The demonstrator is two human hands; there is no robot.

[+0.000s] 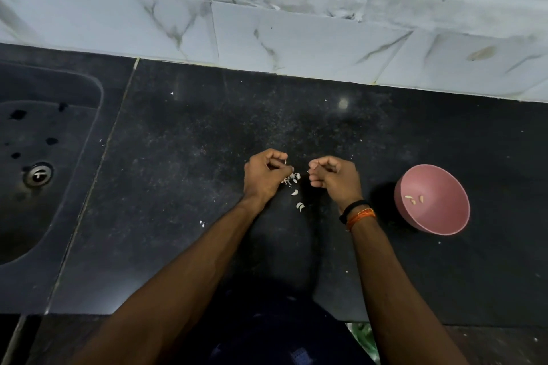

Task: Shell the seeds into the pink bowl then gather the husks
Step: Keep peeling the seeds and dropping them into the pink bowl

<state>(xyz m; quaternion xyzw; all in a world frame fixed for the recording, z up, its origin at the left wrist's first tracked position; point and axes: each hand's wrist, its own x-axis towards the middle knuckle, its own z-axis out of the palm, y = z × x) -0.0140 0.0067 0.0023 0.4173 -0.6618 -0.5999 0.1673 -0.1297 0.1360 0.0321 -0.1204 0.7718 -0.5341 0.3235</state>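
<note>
Left hand [262, 176] pinching husks [292, 179], right hand [332, 176] curled, three kernels [413, 198] in pink bowl [444, 216]

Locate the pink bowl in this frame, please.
In the head view the pink bowl sits on the black counter at the right, just beyond the right hand and its banded wrist, holding a few shelled seeds.

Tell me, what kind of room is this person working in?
Most likely a kitchen: a dark stone counter with a sunken sink at its left end, marble-look tiles on the wall behind, and a pink bowl holding shelled seeds.
</note>
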